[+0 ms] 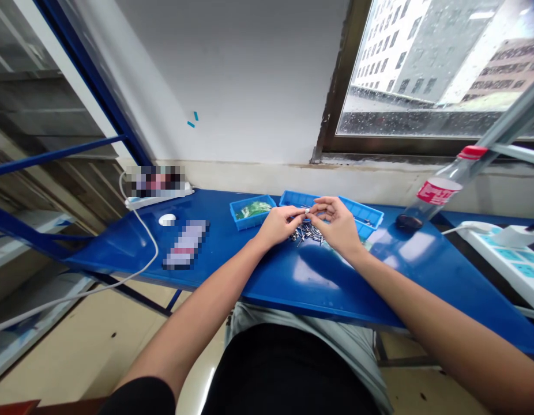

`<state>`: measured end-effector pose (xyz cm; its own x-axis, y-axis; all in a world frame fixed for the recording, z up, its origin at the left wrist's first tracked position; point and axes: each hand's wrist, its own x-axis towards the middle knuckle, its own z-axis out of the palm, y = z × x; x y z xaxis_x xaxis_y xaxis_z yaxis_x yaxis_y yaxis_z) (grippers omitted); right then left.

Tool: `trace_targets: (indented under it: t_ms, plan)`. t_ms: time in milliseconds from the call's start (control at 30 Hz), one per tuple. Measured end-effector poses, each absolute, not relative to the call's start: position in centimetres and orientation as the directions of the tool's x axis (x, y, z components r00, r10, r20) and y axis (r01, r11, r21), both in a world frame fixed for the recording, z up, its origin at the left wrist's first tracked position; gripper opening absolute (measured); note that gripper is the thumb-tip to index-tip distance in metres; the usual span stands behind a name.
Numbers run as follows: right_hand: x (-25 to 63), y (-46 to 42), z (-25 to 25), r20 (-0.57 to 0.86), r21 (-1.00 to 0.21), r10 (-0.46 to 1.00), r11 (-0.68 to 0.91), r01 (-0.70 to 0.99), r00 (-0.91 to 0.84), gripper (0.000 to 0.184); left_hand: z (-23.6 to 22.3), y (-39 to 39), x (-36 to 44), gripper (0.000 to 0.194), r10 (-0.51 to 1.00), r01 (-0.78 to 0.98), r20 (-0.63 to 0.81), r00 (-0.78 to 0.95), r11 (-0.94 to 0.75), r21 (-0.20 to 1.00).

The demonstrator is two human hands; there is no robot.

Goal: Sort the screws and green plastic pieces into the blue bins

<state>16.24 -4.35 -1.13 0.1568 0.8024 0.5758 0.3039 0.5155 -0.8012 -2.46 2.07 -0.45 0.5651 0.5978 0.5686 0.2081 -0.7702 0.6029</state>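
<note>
Over the blue table, my left hand (279, 225) and my right hand (339, 227) meet at the fingertips. Thumb and forefinger of each are pinched at a small pale, shiny piece (307, 211), too small to name. The other fingers of my right hand are slightly raised and curved. Just below the hands lies a loose heap of shiny metal pins (309, 232), like screws or rivets. Behind them stand a blue bin (288, 197) with metal pieces in it and another blue bin (373, 214), partly hidden by my right hand.
A small blue bin (239, 223) with green-and-white packets stands left of my hands. Farther left are a white oval case (167, 219), a blurred-out flat object (187, 245) and a white cable (153, 242). A plastic bottle (440, 190) and a white power strip (520, 271) are at right.
</note>
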Motion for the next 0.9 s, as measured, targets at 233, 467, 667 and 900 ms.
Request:
trace_targets:
  t_ms: [233,467,667,900]
  plan:
    - [16.0,-4.3,-1.2,0.642,-0.71,0.76,0.539,0.453,0.1,0.035,-0.7,2.0,-2.5,0.032,0.461,0.226,0.562,0.687,-0.87,0.438]
    - [19.6,-3.5,-0.2,0.756,-0.348,0.653,0.451,0.822,-0.039,0.014,-1.3,2.6,-2.8,0.035,0.433,0.265,0.474,0.767,-0.886,0.38]
    - [23.8,-2.1,-1.2,0.758,-0.187,0.652,0.262,0.947,-0.031,0.015,-1.4,2.8,-2.9,0.032,0.489,0.326,0.412,0.769,-0.854,0.405]
    - [19.4,-3.5,-1.3,0.64,-0.189,0.69,0.568,0.801,-0.339,0.022,-0.3,3.1,-2.8,0.033,0.753,0.189,0.502,0.425,-0.616,0.765]
